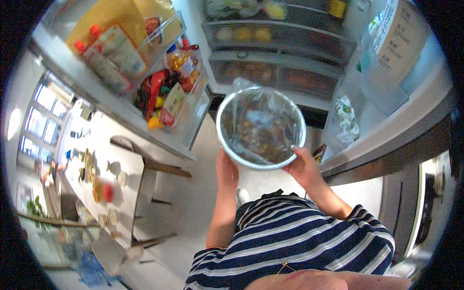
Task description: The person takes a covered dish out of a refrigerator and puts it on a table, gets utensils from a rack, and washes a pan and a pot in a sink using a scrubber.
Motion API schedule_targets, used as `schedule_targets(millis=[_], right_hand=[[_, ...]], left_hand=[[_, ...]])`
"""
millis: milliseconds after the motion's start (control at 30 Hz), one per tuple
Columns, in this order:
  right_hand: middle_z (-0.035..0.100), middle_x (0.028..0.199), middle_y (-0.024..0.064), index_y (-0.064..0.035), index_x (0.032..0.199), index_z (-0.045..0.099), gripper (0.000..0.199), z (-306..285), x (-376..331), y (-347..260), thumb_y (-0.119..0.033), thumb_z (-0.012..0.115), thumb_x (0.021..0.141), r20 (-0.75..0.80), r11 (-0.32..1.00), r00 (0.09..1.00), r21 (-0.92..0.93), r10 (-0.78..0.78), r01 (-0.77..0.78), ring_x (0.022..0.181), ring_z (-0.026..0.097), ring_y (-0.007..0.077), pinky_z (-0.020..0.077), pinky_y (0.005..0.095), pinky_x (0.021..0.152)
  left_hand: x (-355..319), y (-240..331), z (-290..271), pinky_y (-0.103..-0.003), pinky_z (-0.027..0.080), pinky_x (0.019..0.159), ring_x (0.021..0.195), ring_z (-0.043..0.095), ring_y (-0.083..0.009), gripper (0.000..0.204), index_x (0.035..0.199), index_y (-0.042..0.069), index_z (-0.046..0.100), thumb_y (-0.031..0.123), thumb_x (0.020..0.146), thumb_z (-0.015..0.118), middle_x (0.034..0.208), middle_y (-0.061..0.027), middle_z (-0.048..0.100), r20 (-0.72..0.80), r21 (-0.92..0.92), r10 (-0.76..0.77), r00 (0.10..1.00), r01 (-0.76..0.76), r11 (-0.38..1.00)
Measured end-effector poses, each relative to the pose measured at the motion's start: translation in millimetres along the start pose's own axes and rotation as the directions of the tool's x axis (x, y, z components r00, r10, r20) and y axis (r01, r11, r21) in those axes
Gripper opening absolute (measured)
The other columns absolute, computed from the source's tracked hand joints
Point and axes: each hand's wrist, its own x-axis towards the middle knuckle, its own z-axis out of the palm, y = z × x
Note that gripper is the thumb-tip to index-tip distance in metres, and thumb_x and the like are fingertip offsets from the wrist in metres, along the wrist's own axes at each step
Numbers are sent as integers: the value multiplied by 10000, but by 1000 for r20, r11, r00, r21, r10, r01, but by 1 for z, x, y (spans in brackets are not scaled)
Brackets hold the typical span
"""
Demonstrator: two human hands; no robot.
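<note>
Both hands carry one metal bowl (261,128) in front of the open fridge, so I judge it either just lifted out or not yet shelved. My left hand (226,170) cups the bowl's lower left rim, fingers closed underneath; my right hand (303,166) clamps the lower right rim, thumb on top. Clear film covers the bowl over dark mixed food. The left door shelf (191,104) holds bottles and sauce packets; the fridge drawers (275,67) hold produce.
</note>
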Motion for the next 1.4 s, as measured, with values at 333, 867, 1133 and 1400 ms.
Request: schedule_targets(millis=[333,867,1133,1400], right_hand=[[648,1190,109,-110,1283,547,474,75,146,-92,-338,681,890,-303,765,745,73,-595,640,1060,649,273,575,484,880],[666,991,132,36,1096,582,687,60,307,-274,-586,714,835,-607,652,237,-696,-758,301,789,667,259,558,510,805],[672,797,96,20,1017,613,306,54,325,-284,-281,636,963,-338,363,192,-573,-921,735,628,669,202,542,294,545],[547,1197,187,48,1271,516,426,57,362,-327,-200,647,951,-441,650,477,-512,-760,562,1045,613,297,614,376,739]], left_hand=[[50,81,110,-302,535,879,1012,651,-161,343,1324,53,544,238,1036,523,1237,-107,658,330,384,-258,908,120,915],[104,70,123,-282,552,846,948,659,-139,226,1200,34,602,143,1028,505,1220,-109,668,409,415,-326,852,144,898],[121,66,123,-331,552,865,956,656,-183,224,1178,13,590,151,1021,511,1183,-125,667,426,435,-311,849,110,894],[123,63,116,-334,560,856,954,656,-183,215,1169,25,595,158,1022,513,1171,-124,669,390,447,-342,855,150,882]])
